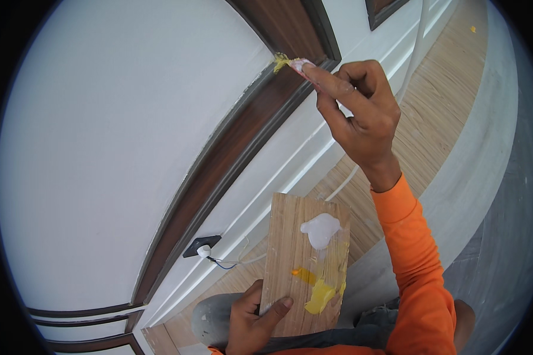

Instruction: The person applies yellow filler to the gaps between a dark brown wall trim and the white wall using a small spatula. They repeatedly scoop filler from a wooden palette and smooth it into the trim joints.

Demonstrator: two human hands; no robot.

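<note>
My left hand [256, 316] grips the board [285, 248] at its lower left, thumb on its face; the board extends up and right from that hand. My right hand [364, 112] pinches a small tool [302, 64], partly hidden by the fingers. The tool lies up-left of that hand, its tip at a yellow smear [281, 61] on the inner corner of the brown frame [267, 94]. Surroundings, left to right: white wall [124, 148], black socket [190, 247], wood planks [438, 112]. Counted: one tool, one board, one socket; on the board, one yellow dab [320, 297], one white dab [321, 231].
</note>
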